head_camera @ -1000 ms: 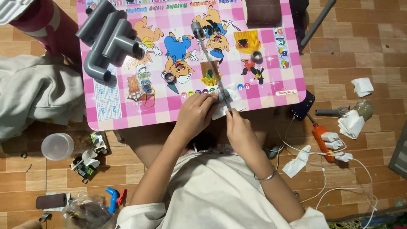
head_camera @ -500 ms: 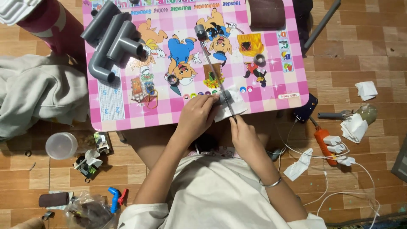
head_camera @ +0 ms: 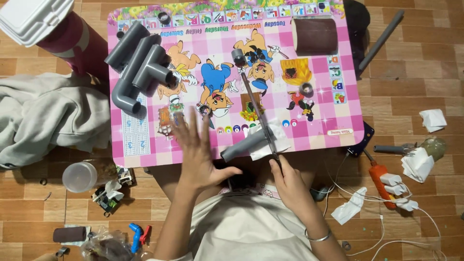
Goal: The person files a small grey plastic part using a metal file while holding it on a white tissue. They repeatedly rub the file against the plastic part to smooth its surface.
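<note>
A pink cartoon-printed low table (head_camera: 338, 113) stands in front of me. Near its front edge a short grey pipe piece (head_camera: 240, 146) lies on white paper (head_camera: 282, 143). A long thin metal tool (head_camera: 252, 99) runs from a round knob at mid-table down across the pipe piece. My right hand (head_camera: 291, 182) grips the tool's near end at the table edge. My left hand (head_camera: 198, 151) hovers just left of the pipe piece, fingers spread, holding nothing.
A grey pipe-fitting assembly (head_camera: 139, 67) lies at the table's back left, a brown sandpaper roll (head_camera: 314, 36) at the back right. On the floor are a grey cloth (head_camera: 43, 116), a plastic cup (head_camera: 79, 176), an orange tool (head_camera: 378, 173) with cables, and tissues (head_camera: 432, 120).
My left hand has let go of the pipe piece and moved left, its fingers now spread. The right hand still holds the tool, slightly nearer to me.
</note>
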